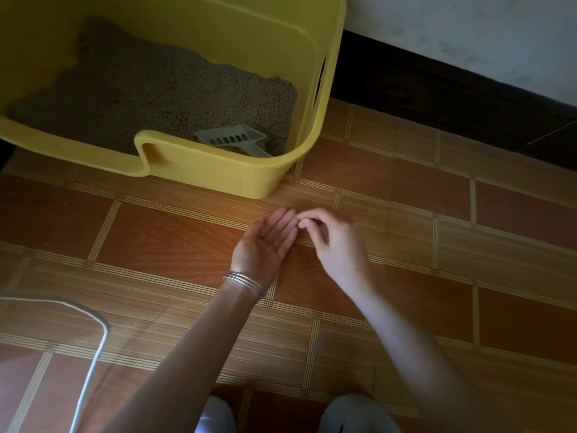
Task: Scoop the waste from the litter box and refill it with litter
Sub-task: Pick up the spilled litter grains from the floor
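Head view. Yellow litter box sits upper left of the frame on the tiled floor, its low entry notch facing the camera. Grey-brown litter covers the bottom, piled higher toward the top left of the box. Grey slotted scoop lies on the litter in the box's lower right corner, with its handle toward the front wall and no hand on it.

Both hands are centre frame, just below the box and apart from it, low over the floor. Left hand is released, palm up and fingers straight, cupping a small pinch of litter grains in the palm. Two silver bangles are on the left wrist. Right hand is knuckles up with fingers curled, thumb and forefinger tips pressed together right at the left fingertips. Cannot tell whether a grain is pinched between them, too small to see.

White cord loops across the lower left of the frame. Two pale slippers are at the bottom edge. Dark baseboard and white wall are upper right.
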A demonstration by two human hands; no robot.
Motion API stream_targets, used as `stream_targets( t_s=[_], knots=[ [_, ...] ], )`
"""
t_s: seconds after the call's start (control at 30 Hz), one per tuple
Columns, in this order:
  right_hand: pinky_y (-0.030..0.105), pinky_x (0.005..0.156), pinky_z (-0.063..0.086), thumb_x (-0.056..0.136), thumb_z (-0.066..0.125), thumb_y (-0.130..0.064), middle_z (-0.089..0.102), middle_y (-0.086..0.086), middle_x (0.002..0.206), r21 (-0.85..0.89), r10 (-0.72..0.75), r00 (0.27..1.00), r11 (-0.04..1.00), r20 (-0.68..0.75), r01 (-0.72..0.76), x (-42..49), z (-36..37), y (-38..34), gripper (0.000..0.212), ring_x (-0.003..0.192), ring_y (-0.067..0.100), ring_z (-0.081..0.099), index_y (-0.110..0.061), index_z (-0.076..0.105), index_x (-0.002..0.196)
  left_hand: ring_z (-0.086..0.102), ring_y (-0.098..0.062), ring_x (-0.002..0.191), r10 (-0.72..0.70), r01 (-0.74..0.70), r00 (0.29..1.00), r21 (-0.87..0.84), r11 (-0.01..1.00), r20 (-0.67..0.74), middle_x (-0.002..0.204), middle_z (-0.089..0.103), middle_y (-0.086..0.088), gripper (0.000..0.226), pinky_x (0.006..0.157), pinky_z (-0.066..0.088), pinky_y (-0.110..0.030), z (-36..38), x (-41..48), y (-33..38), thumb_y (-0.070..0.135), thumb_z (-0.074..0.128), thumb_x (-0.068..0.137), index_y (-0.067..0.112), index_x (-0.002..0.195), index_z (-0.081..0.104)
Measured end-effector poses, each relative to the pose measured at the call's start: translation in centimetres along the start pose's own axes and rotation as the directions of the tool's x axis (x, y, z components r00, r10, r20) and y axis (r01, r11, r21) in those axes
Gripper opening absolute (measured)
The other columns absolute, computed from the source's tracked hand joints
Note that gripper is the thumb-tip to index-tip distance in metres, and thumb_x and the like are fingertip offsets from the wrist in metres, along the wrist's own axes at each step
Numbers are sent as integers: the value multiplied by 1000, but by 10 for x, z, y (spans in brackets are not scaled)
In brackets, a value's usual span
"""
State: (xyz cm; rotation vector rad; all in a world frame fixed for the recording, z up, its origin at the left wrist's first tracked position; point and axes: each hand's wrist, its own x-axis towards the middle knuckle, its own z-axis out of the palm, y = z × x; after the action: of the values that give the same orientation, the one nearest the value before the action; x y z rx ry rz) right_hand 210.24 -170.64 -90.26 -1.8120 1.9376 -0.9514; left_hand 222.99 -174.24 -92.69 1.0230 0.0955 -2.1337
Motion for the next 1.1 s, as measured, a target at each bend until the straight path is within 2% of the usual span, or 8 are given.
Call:
stream_targets(
  t_s=[0.2,0.3,0.43,0.5,0.73,0.9,1.03,1.1],
  knots=[
    [30,58,54,86,62,-8,71,-2,82,-95,130,991,987,-22,-132,-5,-15,34,11,62,13,65,-12,68,94,63,-26,103,-8,8,1000,13,1000,-4,107,68,-17,41,94,46,-34,3,-3,1,21,27,101,-2,106,61],
    [34,60,56,85,64,-9,72,-2,85,-139,168,986,976,-16,-169,-12,-13,49,10,65,15,67,-13,69,93,62,-26,105,-8,8,1000,2,1000,-4,106,68,-17,42,94,46,-35,3,-4,3,22,27,101,-2,107,61],
    [4,71,44,79,71,-9,70,0,86,-141,157,987,978,19,-153,-13,-8,52,11,72,8,64,-11,70,90,62,-25,104,-11,11,1000,-11,1000,1,103,69,-16,41,92,47,-35,3,-4,3,21,27,101,-2,105,61],
    [-1,71,39,74,75,-11,67,2,84,-139,156,987,979,41,-149,-11,-5,51,13,69,4,57,-8,70,86,62,-25,104,-11,11,1000,-7,1000,6,104,69,-16,41,92,47,-34,3,-4,4,22,27,101,-1,106,61],
    [14,68,45,70,78,-15,64,1,82,-102,134,990,986,43,-129,-4,3,51,14,68,4,55,-9,70,80,63,-25,104,-13,13,1000,-1,1000,25,106,68,-16,42,94,46,-34,2,-4,3,22,27,101,-2,108,60],
    [16,61,46,74,75,-18,64,-2,79,-110,124,992,986,19,-121,-5,9,52,8,65,7,59,-12,70,76,63,-25,104,-12,12,1000,16,1000,29,107,68,-16,41,94,46,-33,2,-4,3,22,28,101,-1,108,60],
    [38,67,52,78,71,-20,64,-1,78,-186,82,997,979,-14,-83,-9,14,50,8,70,18,61,-12,68,77,63,-25,103,-8,7,1000,29,1000,24,106,68,-16,41,95,47,-33,2,-4,3,23,27,101,-1,108,60],
    [40,69,50,80,69,-17,63,1,77,-273,49,999,960,-21,-53,-10,16,47,6,74,21,60,-12,67,78,63,-25,104,-6,6,1000,33,999,22,106,68,-16,41,95,47,-33,2,-4,3,23,27,101,-1,108,60]
  ],
)
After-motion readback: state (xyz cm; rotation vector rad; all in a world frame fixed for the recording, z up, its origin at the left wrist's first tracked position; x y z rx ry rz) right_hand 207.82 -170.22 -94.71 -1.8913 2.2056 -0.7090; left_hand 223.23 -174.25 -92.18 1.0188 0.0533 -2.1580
